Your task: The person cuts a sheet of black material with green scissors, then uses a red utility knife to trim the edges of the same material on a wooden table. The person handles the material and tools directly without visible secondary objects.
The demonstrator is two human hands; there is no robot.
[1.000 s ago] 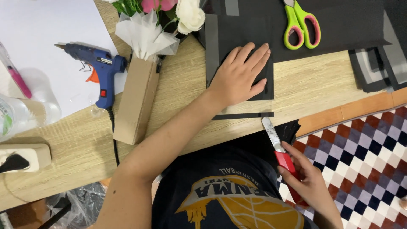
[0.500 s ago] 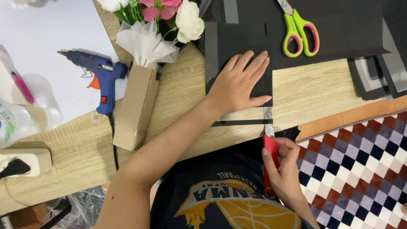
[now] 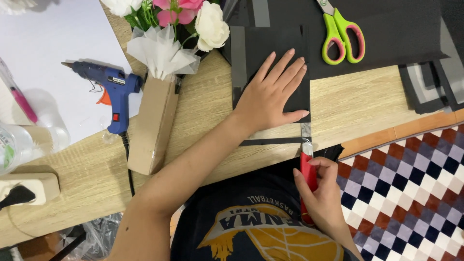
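Note:
My left hand [image 3: 273, 94] lies flat, fingers spread, on a sheet of black paper [image 3: 278, 43] on the wooden table [image 3: 367, 99]. My right hand [image 3: 323, 193] grips a red utility knife [image 3: 308, 174] at the table's near edge. Its blade [image 3: 306, 133] points away from me and meets the right edge of the black sheet, just below my left thumb. A thin black strip [image 3: 270, 141] lies on the wood under my left wrist.
Green and pink scissors [image 3: 342, 34] rest on a larger black sheet at the back. A blue glue gun [image 3: 108, 89], a cardboard box [image 3: 152, 125] with white and pink flowers [image 3: 183, 19], white paper, a pink pen and a power strip [image 3: 26, 188] stand left. Black cut frames [image 3: 427, 87] lie right.
My right hand brought the red knife up and left from my lap to the table's edge, so its blade now touches the black sheet. My left hand stayed pressed on the sheet.

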